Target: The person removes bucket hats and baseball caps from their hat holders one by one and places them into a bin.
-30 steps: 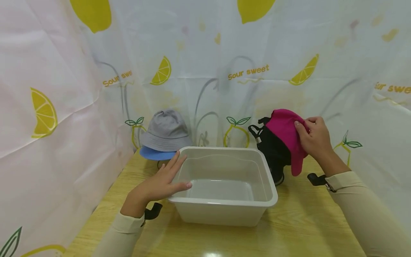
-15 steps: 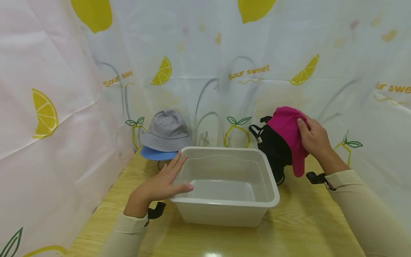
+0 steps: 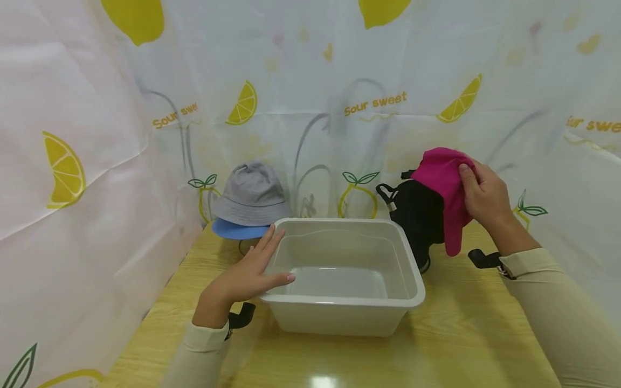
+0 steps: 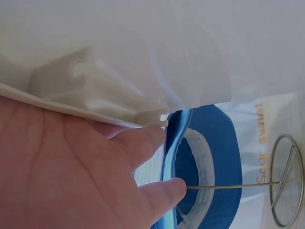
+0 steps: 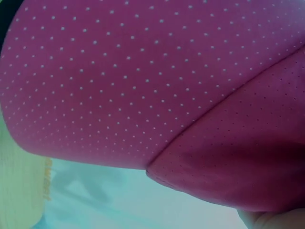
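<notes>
My right hand (image 3: 487,196) pinches a pink baseball cap (image 3: 439,175) by its side, thumb on the near face. The cap overlaps a black cap (image 3: 419,213) with a strap, on a stand behind the bin. Dotted perforations cover the pink cap's brim (image 5: 109,86) in the right wrist view; only a bit of the right hand (image 5: 281,219) shows there. My left hand (image 3: 242,283) rests on the left rim of a pale plastic bin (image 3: 339,319), fingers extended. In the left wrist view the left palm (image 4: 71,162) lies along the rim's outside.
A grey bucket hat (image 3: 254,188) sits over a blue hat (image 3: 237,230) at the back left. Beneath them the left wrist view shows a wire stand (image 4: 284,183). A lemon-print curtain (image 3: 310,81) encloses the wooden table (image 3: 451,334) at the back and sides.
My right hand has raised the pink cap and shifted it slightly right, uncovering more of the black cap. The left hand stays on the rim, and the bin has edged a little to the right.
</notes>
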Demonstrator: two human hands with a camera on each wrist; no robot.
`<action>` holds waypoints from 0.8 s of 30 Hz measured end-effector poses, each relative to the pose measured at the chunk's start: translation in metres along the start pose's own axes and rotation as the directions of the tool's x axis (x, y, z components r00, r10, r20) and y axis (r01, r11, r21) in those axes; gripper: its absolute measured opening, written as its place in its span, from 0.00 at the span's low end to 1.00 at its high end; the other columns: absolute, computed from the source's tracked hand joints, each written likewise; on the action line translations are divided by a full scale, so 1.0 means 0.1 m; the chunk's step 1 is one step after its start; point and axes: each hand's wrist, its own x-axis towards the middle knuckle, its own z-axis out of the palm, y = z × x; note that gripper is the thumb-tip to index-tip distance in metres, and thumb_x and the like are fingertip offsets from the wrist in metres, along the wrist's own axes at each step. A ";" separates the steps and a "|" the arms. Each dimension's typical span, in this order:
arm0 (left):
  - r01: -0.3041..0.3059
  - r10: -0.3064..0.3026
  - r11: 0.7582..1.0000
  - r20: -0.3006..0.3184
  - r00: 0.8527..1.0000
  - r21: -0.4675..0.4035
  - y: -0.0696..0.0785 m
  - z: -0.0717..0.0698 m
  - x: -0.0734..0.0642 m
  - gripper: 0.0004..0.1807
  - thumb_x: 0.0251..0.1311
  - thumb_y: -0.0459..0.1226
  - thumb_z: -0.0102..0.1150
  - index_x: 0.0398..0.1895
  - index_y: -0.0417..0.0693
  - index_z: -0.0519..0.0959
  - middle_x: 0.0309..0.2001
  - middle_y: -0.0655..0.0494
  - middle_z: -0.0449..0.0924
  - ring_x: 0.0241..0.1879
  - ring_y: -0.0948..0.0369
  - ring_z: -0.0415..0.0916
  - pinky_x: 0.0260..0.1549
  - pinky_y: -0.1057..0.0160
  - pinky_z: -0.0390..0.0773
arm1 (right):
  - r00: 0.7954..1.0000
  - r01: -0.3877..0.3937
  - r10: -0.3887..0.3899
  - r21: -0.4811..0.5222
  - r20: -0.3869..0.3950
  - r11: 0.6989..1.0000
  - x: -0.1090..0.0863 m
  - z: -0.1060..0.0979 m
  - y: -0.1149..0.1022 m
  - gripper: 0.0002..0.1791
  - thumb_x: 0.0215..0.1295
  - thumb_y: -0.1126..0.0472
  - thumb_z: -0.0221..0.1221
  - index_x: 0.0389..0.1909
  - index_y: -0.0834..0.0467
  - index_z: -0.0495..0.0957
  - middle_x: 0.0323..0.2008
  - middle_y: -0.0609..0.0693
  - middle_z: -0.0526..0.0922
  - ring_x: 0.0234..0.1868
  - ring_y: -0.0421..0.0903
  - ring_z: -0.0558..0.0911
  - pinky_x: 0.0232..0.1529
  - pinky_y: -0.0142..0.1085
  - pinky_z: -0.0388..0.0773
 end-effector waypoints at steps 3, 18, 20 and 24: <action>-0.005 0.005 1.000 -0.006 1.000 0.005 0.00 0.01 0.01 0.56 0.65 0.66 0.59 0.85 0.67 0.35 0.85 0.54 0.26 0.81 0.39 0.43 0.75 0.29 0.37 | 0.999 0.002 -0.002 0.006 -0.034 1.000 0.00 -0.04 -0.05 0.30 0.82 0.40 0.41 0.77 0.46 0.69 0.70 0.63 0.73 0.69 0.65 0.72 0.68 0.65 0.66; -0.004 0.004 1.000 -0.008 1.000 -0.001 0.02 -0.01 0.02 0.60 0.61 0.67 0.62 0.86 0.63 0.37 0.85 0.55 0.25 0.82 0.40 0.41 0.73 0.30 0.55 | 0.992 0.068 -0.065 0.029 -0.104 0.997 0.08 -0.23 -0.32 0.23 0.82 0.41 0.42 0.74 0.25 0.65 0.72 0.52 0.74 0.66 0.48 0.73 0.60 0.27 0.66; 0.002 -0.002 1.000 -0.002 1.000 -0.015 0.02 -0.02 0.01 0.61 0.60 0.67 0.64 0.86 0.63 0.37 0.85 0.55 0.25 0.82 0.42 0.39 0.73 0.32 0.57 | 0.989 0.094 -0.089 0.042 -0.115 0.995 0.08 -0.25 -0.36 0.23 0.83 0.43 0.43 0.73 0.26 0.67 0.72 0.51 0.75 0.65 0.43 0.73 0.59 0.25 0.64; 0.002 -0.002 1.000 0.008 1.000 -0.018 0.02 -0.01 0.01 0.63 0.58 0.66 0.66 0.86 0.61 0.38 0.85 0.52 0.24 0.82 0.41 0.39 0.73 0.32 0.57 | 0.984 0.138 -0.129 0.061 -0.126 0.989 0.08 -0.26 -0.47 0.22 0.83 0.45 0.45 0.73 0.27 0.68 0.70 0.51 0.77 0.58 0.31 0.72 0.54 0.24 0.65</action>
